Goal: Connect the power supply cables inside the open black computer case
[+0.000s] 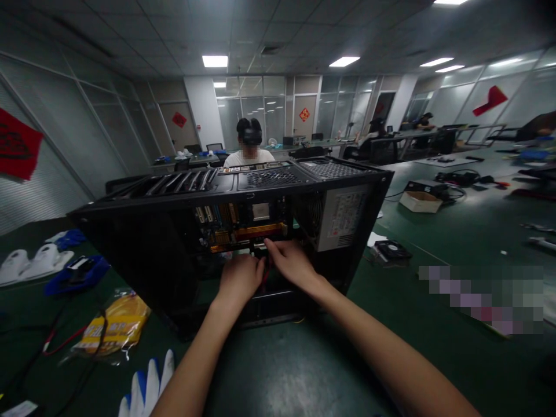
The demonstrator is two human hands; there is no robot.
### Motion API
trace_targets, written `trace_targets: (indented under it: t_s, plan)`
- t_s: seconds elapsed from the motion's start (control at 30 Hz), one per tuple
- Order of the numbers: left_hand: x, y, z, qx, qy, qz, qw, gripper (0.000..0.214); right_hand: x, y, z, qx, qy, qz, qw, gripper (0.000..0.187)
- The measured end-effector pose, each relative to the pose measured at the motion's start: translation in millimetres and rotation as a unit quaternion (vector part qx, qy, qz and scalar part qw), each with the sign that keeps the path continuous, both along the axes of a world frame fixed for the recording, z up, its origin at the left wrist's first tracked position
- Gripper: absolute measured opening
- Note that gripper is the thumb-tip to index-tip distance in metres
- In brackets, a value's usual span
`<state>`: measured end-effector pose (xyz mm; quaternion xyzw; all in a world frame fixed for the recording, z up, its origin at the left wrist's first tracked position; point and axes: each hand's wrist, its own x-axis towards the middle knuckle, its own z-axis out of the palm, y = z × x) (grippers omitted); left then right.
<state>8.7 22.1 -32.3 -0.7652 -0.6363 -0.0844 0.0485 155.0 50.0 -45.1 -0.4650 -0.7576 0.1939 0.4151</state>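
A black computer case (269, 188) lies in front of me with its open side facing me. Inside it are a motherboard (228, 215) with orange-and-brown slots and a silver power supply (343, 217) at the right. My left hand (241, 277) reaches into the opening, its fingers curled and the fingertips hidden behind it. Close by its thumb runs a thin red cable (266, 275). My right hand (292, 262) comes in from the right, closed near the lower edge of the motherboard. Whatever either hand grips is too small or covered to make out.
At left lie a yellow packet (115, 324), a blue tray (78, 273) and a white-and-blue glove (150, 385). A black fan (391, 252) and an open box (419, 200) sit to the right on the green table (299, 370). A person (249, 152) sits behind the case.
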Motion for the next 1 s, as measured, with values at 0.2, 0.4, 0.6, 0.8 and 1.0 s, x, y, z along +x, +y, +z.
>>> trace_targets:
  t_s: [0.2,0.4,0.6,0.8,1.0]
  plan:
    - [0,-3,2.4,0.013,0.026,0.027,0.999,0.050,-1,1,-6.4,-0.080,-0.195,0.016,0.977,0.049]
    - [-5,4,-0.4,-0.027,-0.045,0.013,0.999,0.045,-2,6,-18.2,-0.166,-0.282,0.021,0.945,0.029]
    - [-26,-2,15.8,-0.079,-0.169,-0.177,0.966,0.033,-2,6,-5.8,-0.063,-0.051,0.010,0.997,0.039]
    - [-56,-4,33.5,-0.005,-0.143,-0.185,0.972,0.043,-5,9,9.3,-0.103,0.235,0.017,0.966,0.034]
    - [-55,1,36.3,0.133,-0.185,-0.124,0.966,0.042,0,-2,15.6,-0.143,0.106,0.107,0.978,0.040]
